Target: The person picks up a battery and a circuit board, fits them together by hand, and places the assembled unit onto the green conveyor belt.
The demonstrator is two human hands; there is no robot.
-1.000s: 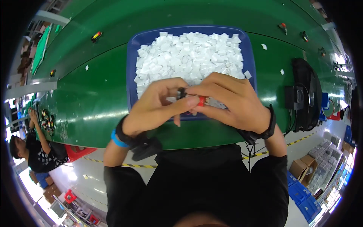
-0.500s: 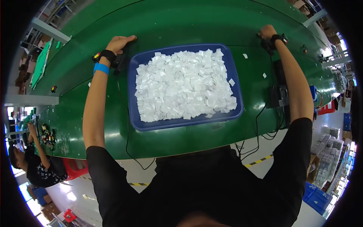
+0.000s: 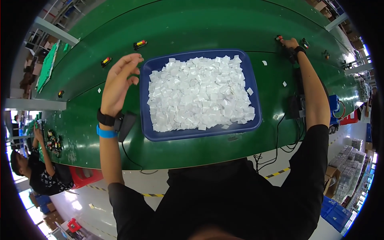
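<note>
A blue tray heaped with small white square pieces lies in front of me on the green table. To its left, my left hand is raised with curved fingers and the thumb apart, holding nothing. Past its fingertips lie two small red, yellow and black parts, one farther and one nearer the left. At the far right, my right hand has its fingers closed at a small red-ended part. Another small dark part lies just beyond that wrist.
Loose white pieces lie beside the tray. Black cables hang over the table's near edge at right. A grey post stands at left, where a co-worker sits by a pile of small parts.
My left hand has drawn back toward me and its fingers have spread, uncovering a red, yellow and black part on the table. My right hand has shifted slightly nearer, showing the red-ended part.
</note>
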